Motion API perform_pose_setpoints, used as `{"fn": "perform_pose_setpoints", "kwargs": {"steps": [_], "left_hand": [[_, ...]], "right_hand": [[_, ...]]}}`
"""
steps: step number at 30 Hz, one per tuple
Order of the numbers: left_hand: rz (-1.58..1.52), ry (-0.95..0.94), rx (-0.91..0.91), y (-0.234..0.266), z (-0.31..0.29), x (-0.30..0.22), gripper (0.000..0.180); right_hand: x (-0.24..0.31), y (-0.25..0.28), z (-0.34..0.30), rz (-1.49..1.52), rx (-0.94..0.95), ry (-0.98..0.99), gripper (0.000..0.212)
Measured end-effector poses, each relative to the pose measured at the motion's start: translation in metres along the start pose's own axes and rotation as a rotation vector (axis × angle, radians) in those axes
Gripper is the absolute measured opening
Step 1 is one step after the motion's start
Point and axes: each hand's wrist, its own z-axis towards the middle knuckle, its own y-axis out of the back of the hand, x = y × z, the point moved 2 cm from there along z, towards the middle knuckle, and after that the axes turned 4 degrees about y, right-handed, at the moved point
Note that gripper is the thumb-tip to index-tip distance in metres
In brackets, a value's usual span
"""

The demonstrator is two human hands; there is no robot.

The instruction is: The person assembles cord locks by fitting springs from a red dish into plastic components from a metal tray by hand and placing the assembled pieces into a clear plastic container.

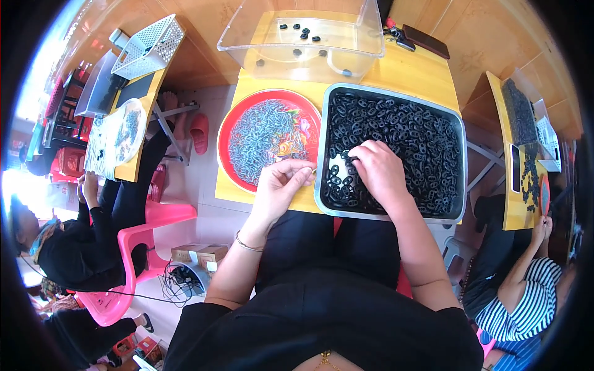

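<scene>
Black links [402, 139] are filling the metal tray [396, 90], a pale patch of its floor showing near the left wall. The right hand [378, 170] is reaching in at that patch, its curled fingers touching the links; whether they are gripping one cannot be told. The left hand [281, 185] is hovering just beside the tray's left rim, thumb and forefinger pinching together; anything between them is too small to identify. Left of the tray, a red plate [294, 101] is holding grey pins [255, 133]. Behind both, a clear bin [278, 62] is containing black pieces [305, 32]. The yellow table [421, 81] is supporting all three.
</scene>
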Motion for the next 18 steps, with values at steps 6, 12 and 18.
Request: {"fn": "perform_pose_setpoints", "kwargs": {"steps": [6,12,18], "left_hand": [[-0.073,0.024,0.001,-0.013,0.002,0.0,0.015],[-0.126,-0.01,0.025,-0.014,0.002,0.005,0.016],[-0.245,-0.018,0.009,-0.02,0.002,0.007,0.015]], "right_hand": [[0.004,-0.015,0.003,-0.151,0.063,0.054,0.011],[0.009,-0.015,0.004,-0.144,0.079,0.131,0.005],[0.011,-0.002,0.006,0.095,0.014,0.149,0.009]]}}
